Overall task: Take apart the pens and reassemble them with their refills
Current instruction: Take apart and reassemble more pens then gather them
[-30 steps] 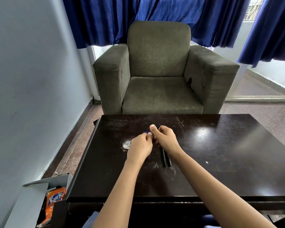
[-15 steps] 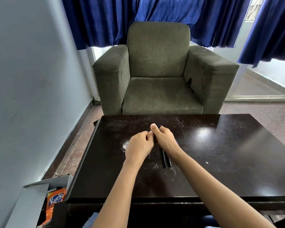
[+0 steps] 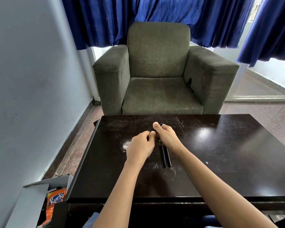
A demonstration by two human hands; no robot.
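Two black pens point(image 3: 165, 156) lie side by side on the dark table point(image 3: 220, 162), their far ends hidden under my right hand point(image 3: 167, 137). That hand grips a black pen part, whose tip point(image 3: 160, 124) pokes out beside the thumb. My left hand point(image 3: 141, 148) is curled with its fingertips pressed against the right hand; what it pinches is hidden between the two hands.
A grey-green armchair point(image 3: 161, 76) stands just beyond the table's far edge. A wall runs along the left. On the floor at lower left sits an open cardboard box point(image 3: 39, 203) with an orange snack packet point(image 3: 55, 201). Blue curtains point(image 3: 155, 15) hang behind.
The blue piece seen between my fingertips a second ago is now hidden. My hands have drawn closer together; the two pens on the table have not moved.
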